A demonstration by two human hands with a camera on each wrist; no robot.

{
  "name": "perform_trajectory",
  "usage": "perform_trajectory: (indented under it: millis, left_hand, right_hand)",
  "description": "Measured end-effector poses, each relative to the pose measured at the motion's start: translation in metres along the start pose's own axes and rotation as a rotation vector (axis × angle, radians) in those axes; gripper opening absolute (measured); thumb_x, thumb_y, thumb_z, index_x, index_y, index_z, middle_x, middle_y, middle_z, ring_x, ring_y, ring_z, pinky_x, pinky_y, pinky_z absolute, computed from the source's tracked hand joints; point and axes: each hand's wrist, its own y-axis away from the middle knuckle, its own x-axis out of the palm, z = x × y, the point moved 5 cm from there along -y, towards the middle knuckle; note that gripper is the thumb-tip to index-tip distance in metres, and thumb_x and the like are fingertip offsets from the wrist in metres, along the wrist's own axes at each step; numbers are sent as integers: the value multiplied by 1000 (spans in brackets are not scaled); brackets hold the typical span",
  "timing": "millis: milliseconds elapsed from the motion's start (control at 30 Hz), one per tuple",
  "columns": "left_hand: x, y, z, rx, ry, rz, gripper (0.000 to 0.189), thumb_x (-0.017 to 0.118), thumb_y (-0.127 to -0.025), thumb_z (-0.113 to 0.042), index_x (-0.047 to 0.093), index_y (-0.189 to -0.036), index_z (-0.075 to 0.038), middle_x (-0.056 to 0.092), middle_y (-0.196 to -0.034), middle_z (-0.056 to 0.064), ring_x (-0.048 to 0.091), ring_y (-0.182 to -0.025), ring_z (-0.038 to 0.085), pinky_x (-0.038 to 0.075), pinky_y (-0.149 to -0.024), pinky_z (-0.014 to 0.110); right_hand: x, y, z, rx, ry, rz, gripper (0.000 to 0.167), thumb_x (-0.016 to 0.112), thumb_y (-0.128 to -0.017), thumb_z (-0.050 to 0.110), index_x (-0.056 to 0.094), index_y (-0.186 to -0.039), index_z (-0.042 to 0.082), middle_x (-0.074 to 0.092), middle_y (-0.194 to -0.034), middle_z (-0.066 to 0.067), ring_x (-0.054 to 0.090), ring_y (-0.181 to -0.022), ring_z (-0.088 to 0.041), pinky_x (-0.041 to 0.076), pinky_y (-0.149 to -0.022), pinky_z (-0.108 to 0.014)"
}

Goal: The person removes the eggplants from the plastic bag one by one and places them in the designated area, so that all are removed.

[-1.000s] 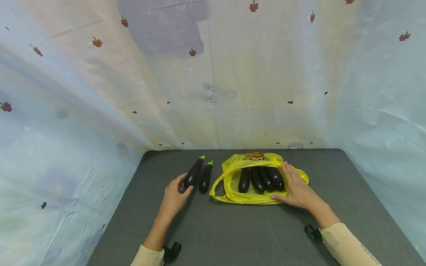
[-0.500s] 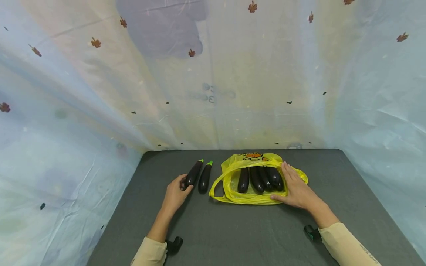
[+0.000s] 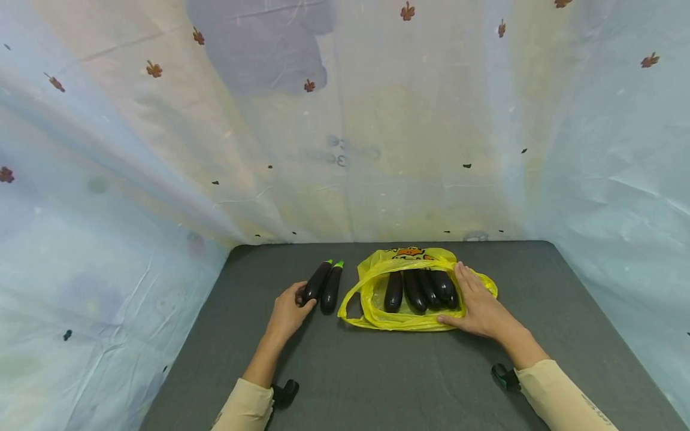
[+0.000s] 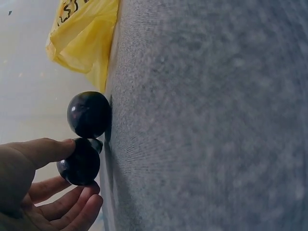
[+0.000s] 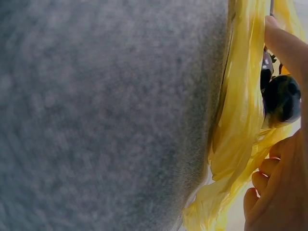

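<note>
My left hand point(image 3: 288, 311) grips a dark eggplant point(image 3: 315, 281) by its lower end, thumb on the near side and fingers round the left. It lies against a second eggplant point(image 3: 331, 290); in the left wrist view the held eggplant point(image 4: 79, 162) touches the other one point(image 4: 89, 115). To the right, a yellow plastic bag point(image 3: 377, 324) lies on its side, mouth towards me, with several eggplants point(image 3: 415, 291) inside. My right hand point(image 3: 480, 308) rests on the bag's right edge, fingers extended, thumb at the lower rim. In the right wrist view, an eggplant point(image 5: 283, 98) shows in the bag's mouth.
A grey cloth-covered table point(image 3: 409, 383) carries everything. Behind it and at both sides hang pale plastic sheets point(image 3: 420, 149) with leaf prints. The bag's handle loop point(image 3: 350, 302) sticks out on its left side, near the second eggplant.
My left hand has lowered its eggplant and shifted it slightly right, closing the gap to the second eggplant. The right hand and the bag stay as they were.
</note>
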Motion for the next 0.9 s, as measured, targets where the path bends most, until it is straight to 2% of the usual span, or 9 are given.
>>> perform_trajectory:
  millis: [200, 400, 900]
  left_hand:
    - [0, 1, -2, 4, -1, 2, 57, 83, -97, -17, 62, -147, 0, 73, -123, 20, 69, -105, 31, 58, -87, 51]
    - [2, 3, -2, -5, 0, 12, 57, 82, -98, -17, 61, -148, 0, 72, -126, 21, 68, -108, 33, 58, -88, 52]
    - [4, 5, -6, -11, -23, 9, 56, 83, -96, -15, 62, -144, 3, 74, -119, 19, 69, -98, 27, 58, -85, 48]
  right_hand:
    - [-1, 0, 2, -25, 15, -28, 131, 80, -88, 67, 7, -170, -6, 6, -176, -30, 14, -160, -52, 21, -124, -71]
    - [-1, -1, 1, -21, 20, -16, 131, 80, -88, 67, 6, -170, -5, 7, -176, -30, 13, -161, -51, 20, -126, -69]
    - [-1, -2, 0, -4, 17, -8, 132, 79, -88, 69, 7, -170, -5, 8, -176, -31, 13, -161, -52, 20, -125, -70]
